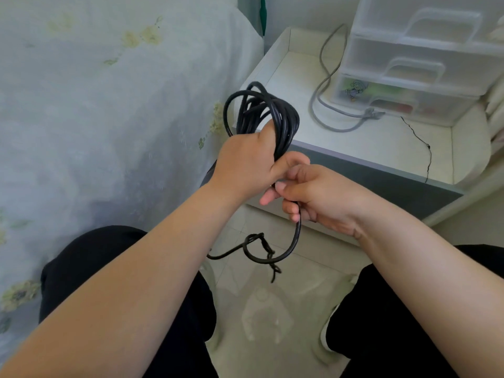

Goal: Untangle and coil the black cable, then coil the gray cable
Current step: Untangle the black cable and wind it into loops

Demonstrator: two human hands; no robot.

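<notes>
Two hands (pixel 245 162) grip one black cable (pixel 261 110); one gray cable (pixel 327 105).

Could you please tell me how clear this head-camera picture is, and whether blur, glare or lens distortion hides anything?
In the head view, soft even daylight, no hard shadows. The coiled black cable in the left hand is fairly sharp. The right hand is too. The translucent plastic drawer unit looks washed out. The wide lens bends the white bedside table's edges. The glossy floor tiles show a faint reflection.

A clear drawer unit (pixel 414 64) stands on the nightstand (pixel 381 148) (beside floral bedding (pixel 95 105)).
</notes>
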